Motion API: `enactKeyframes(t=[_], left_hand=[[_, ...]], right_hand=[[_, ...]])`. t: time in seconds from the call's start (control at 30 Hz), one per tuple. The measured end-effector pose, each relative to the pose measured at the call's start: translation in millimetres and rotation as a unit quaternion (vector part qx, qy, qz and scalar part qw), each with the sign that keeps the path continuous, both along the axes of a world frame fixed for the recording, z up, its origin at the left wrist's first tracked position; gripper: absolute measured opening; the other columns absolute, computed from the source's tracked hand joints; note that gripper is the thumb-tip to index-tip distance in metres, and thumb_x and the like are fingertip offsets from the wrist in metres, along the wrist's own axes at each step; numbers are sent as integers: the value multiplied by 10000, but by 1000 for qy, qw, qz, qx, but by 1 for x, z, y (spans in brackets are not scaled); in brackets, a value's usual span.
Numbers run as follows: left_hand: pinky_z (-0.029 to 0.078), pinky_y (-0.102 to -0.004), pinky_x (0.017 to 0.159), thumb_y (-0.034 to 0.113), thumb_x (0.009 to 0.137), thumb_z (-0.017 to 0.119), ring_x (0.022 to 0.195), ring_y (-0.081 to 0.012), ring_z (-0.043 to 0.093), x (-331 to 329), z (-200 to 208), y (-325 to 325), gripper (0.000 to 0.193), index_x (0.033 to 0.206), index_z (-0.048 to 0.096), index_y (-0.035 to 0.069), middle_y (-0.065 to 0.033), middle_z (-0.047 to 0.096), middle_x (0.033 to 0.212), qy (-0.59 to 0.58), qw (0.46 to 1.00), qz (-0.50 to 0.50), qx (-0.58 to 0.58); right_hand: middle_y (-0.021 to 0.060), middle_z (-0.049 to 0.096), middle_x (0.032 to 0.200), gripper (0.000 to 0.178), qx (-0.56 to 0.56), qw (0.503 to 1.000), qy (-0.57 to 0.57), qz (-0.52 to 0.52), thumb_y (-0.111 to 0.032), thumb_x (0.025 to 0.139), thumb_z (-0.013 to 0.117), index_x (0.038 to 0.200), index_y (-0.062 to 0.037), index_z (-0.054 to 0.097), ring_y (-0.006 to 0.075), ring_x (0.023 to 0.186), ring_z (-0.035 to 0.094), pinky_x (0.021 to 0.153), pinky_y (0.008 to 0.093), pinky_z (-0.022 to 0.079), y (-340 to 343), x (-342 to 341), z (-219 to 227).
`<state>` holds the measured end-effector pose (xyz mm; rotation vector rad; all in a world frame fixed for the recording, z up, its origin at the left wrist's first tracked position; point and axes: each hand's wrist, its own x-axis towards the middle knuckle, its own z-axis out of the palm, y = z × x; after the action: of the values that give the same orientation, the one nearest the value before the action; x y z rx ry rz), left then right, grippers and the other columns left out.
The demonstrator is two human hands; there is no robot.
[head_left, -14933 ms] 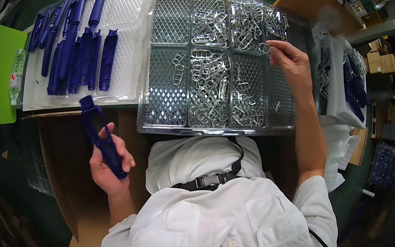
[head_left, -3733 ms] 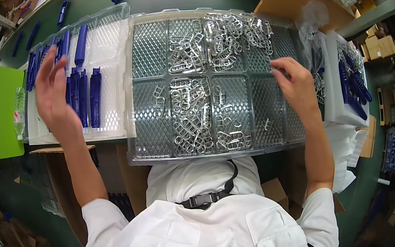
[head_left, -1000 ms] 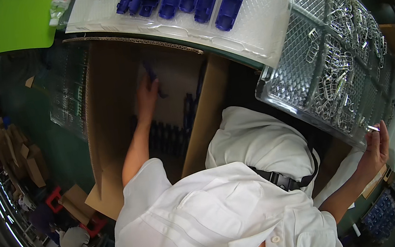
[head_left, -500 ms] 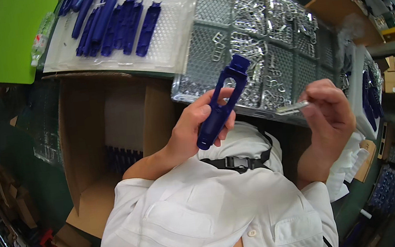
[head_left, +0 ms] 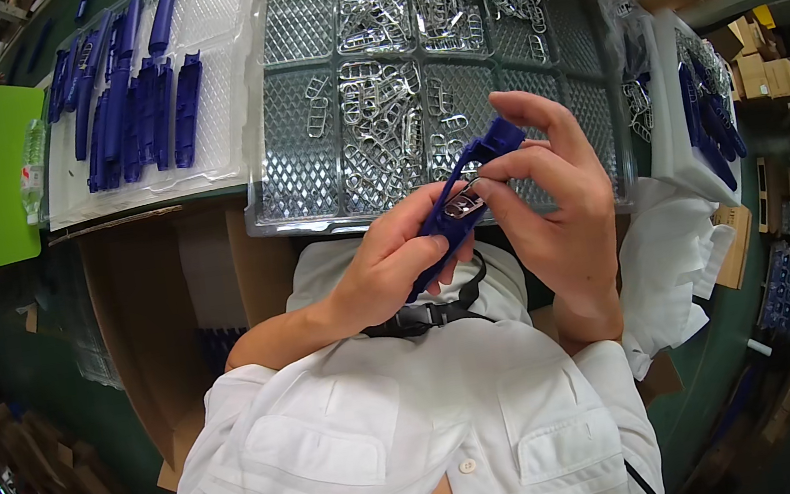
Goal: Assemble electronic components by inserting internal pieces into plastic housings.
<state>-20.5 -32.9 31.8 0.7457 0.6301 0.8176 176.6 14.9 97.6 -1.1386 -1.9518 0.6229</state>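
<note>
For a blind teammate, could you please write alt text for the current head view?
The left hand holds a blue casing while the right hand touches a metal clip at its opening. Beyond sit a clip tray and, left, a tray of blue parts.

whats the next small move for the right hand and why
Probably a gentle press of the small shiny metal piece into the long dark-blue plastic shell: the right hand has thumb and forefinger at the piece's end, and the left hand grips the shell. Whether the piece is seated is hard to tell.
</note>
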Motion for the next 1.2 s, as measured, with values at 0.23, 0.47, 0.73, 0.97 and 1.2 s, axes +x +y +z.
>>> enactKeyframes(t=[0.23,0.47,0.73,0.97,1.2], left_hand=[[484,-248,595,4,941,417,723,-78,571,4,-6,3,516,1450,500,22,-51,651,966,40,999,17,30],[472,-254,574,9,960,439,675,-77,558,3,-13,5,446,1396,534,8,-34,645,901,59,998,24,29],[496,-250,617,50,1022,517,693,-85,608,5,-16,8,266,1266,589,-31,-43,673,871,177,948,87,250],[524,-279,578,144,1043,591,612,-106,654,14,-13,19,195,1003,663,-33,-56,684,713,167,969,94,154],[489,-278,499,152,1023,618,550,-91,628,18,-26,26,213,903,687,-10,-52,679,651,218,959,117,138]], right_hand=[[208,650,1315,147,-1,999,-40,0,69,757,787,879,30,716,334,1175,670,903,380,560,3,-1,1],[169,664,1270,181,46,995,-88,0,15,775,811,903,-24,689,316,1050,693,751,388,597,6,-2,-20],[102,709,1242,412,-91,993,-14,-70,41,809,813,1186,-16,657,180,1095,716,890,314,568,-2,-8,-12],[67,712,1058,342,-90,994,-17,-62,45,827,792,1131,-7,644,140,945,704,856,279,564,-3,0,-34],[69,687,984,306,-78,994,-14,-76,41,831,782,1084,-4,616,137,854,672,782,290,556,1,-5,-43]])
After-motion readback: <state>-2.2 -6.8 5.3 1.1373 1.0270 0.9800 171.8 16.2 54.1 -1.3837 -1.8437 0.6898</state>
